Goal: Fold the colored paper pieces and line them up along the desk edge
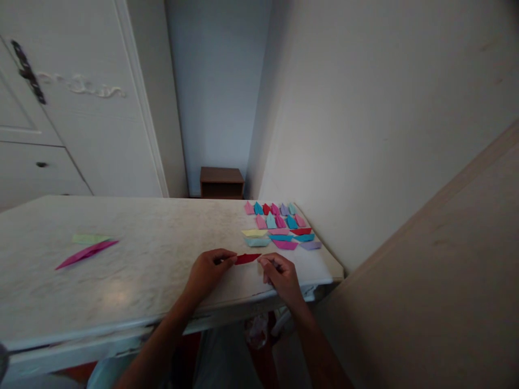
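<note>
A long, narrow folded red paper boat (246, 259) is stretched between my two hands, just above the front right part of the table. My left hand (211, 270) pinches its left tip between thumb and fingers. At the other tip, my right hand (281, 274) has thumb and fingertips closed on the paper. Behind them lie flat folded paper boats in several colours, among them a pale blue one (257, 242), a yellow one (254, 233) and a magenta one (285, 245). Farther back are rows of pointed paper boats, including a teal one (292, 222).
On the table's (162, 243) left side lie a magenta folded paper (87, 254) and a pale green paper strip (90, 238). A wall (344, 135) borders the right side. Beyond the table are a white cabinet (93, 124) and a small brown shelf (221, 175).
</note>
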A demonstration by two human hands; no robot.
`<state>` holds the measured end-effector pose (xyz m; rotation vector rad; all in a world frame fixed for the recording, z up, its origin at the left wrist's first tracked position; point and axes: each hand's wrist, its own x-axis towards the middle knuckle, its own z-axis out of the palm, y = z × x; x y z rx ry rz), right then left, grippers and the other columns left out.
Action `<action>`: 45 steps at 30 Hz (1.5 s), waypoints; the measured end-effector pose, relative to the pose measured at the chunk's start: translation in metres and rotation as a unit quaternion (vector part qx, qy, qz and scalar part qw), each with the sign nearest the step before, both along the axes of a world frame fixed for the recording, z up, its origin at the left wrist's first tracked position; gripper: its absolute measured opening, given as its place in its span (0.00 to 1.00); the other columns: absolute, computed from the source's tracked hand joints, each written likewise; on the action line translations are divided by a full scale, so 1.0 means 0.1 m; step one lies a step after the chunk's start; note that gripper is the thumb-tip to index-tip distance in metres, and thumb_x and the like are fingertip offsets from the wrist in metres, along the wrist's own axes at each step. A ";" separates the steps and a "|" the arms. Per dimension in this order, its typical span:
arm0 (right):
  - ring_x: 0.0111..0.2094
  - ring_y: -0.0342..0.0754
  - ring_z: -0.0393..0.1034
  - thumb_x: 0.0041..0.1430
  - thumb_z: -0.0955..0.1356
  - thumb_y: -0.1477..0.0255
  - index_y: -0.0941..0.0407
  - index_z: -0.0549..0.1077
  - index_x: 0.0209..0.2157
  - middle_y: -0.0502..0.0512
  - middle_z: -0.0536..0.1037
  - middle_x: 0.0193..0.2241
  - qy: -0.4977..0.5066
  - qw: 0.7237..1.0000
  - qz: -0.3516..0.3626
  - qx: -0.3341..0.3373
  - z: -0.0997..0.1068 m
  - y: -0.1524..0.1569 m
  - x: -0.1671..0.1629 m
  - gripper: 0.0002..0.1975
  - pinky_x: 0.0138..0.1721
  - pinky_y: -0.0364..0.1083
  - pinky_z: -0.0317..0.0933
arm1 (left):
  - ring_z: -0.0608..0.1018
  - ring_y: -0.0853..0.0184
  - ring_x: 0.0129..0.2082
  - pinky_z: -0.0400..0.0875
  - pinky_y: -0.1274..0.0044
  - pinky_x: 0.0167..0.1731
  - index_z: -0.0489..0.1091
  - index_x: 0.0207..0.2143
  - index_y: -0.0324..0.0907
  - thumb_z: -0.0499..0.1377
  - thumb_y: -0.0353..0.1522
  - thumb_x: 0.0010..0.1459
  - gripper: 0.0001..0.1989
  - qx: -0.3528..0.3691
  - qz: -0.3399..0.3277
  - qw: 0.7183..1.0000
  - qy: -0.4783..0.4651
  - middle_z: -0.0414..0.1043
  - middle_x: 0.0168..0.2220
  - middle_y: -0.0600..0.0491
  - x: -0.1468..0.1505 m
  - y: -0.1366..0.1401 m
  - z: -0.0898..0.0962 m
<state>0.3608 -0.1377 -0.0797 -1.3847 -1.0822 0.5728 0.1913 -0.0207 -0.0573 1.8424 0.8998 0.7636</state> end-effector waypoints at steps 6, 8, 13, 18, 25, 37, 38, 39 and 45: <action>0.17 0.42 0.62 0.61 0.65 0.63 0.55 0.79 0.32 0.48 0.71 0.16 -0.080 0.995 -0.023 0.045 -0.03 -0.32 0.01 0.13 0.21 0.42 0.56 | 0.78 0.63 0.32 0.69 0.74 0.35 0.79 0.30 0.42 0.59 0.34 0.51 0.09 0.035 -0.083 0.996 -0.004 0.80 0.32 0.50 0.68 -0.27 0.05; 0.19 0.43 0.64 0.61 0.65 0.64 0.55 0.79 0.32 0.49 0.72 0.18 -0.103 0.992 -0.055 0.049 -0.05 -0.39 0.06 0.13 0.23 0.42 0.57 | 0.79 0.64 0.33 0.69 0.75 0.36 0.79 0.31 0.41 0.58 0.32 0.52 0.09 0.032 -0.115 0.993 0.009 0.80 0.32 0.50 0.92 -0.34 0.07; 0.21 0.45 0.67 0.62 0.65 0.64 0.55 0.78 0.35 0.50 0.73 0.19 -0.083 0.988 -0.121 0.055 -0.16 -0.49 0.24 0.12 0.24 0.43 0.59 | 0.78 0.65 0.31 0.67 0.77 0.33 0.78 0.30 0.39 0.58 0.30 0.51 0.08 0.060 -0.152 0.985 0.051 0.79 0.30 0.51 1.42 -0.38 0.09; 0.24 0.46 0.70 0.62 0.66 0.63 0.55 0.77 0.42 0.51 0.75 0.22 -0.023 0.989 -0.136 0.051 -0.30 -0.60 0.39 0.13 0.27 0.44 0.63 | 0.78 0.65 0.30 0.67 0.77 0.31 0.78 0.31 0.38 0.59 0.31 0.52 0.08 0.088 -0.184 0.974 0.102 0.78 0.29 0.50 1.70 -0.40 0.12; 0.27 0.46 0.72 0.61 0.66 0.62 0.56 0.75 0.42 0.52 0.76 0.25 -0.001 0.991 -0.126 0.043 -0.29 -0.65 0.44 0.13 0.30 0.44 0.65 | 0.78 0.63 0.34 0.68 0.75 0.35 0.79 0.37 0.39 0.58 0.34 0.55 0.12 0.146 -0.171 0.964 0.143 0.79 0.33 0.48 1.81 -0.43 0.15; 0.28 0.46 0.72 0.61 0.67 0.65 0.55 0.75 0.38 0.52 0.77 0.25 -0.014 0.993 -0.103 0.056 -0.29 -0.67 0.46 0.09 0.30 0.44 0.65 | 0.78 0.57 0.38 0.68 0.73 0.38 0.79 0.39 0.44 0.62 0.35 0.54 0.10 0.246 -0.272 0.907 0.207 0.78 0.34 0.47 1.81 -0.41 0.16; 0.28 0.47 0.72 0.61 0.67 0.65 0.54 0.76 0.37 0.52 0.77 0.25 -0.021 0.993 -0.105 0.056 -0.29 -0.68 0.46 0.09 0.31 0.44 0.65 | 0.78 0.57 0.37 0.68 0.73 0.36 0.79 0.37 0.44 0.61 0.34 0.55 0.09 0.257 -0.282 0.898 0.218 0.78 0.33 0.47 1.82 -0.43 0.16; 0.28 0.47 0.72 0.61 0.66 0.66 0.54 0.76 0.37 0.52 0.77 0.25 -0.026 0.992 -0.106 0.057 -0.29 -0.68 0.46 0.09 0.31 0.44 0.64 | 0.78 0.58 0.37 0.67 0.74 0.35 0.79 0.35 0.44 0.59 0.34 0.57 0.09 0.267 -0.290 0.890 0.227 0.78 0.32 0.47 1.82 -0.45 0.16; 0.26 0.45 0.70 0.62 0.66 0.68 0.54 0.74 0.34 0.51 0.76 0.23 -0.023 0.989 -0.117 0.091 -0.31 -0.70 0.45 0.07 0.29 0.43 0.63 | 0.78 0.60 0.32 0.67 0.75 0.33 0.78 0.30 0.42 0.54 0.32 0.60 0.13 0.289 -0.299 0.874 0.251 0.77 0.29 0.46 1.88 -0.56 0.21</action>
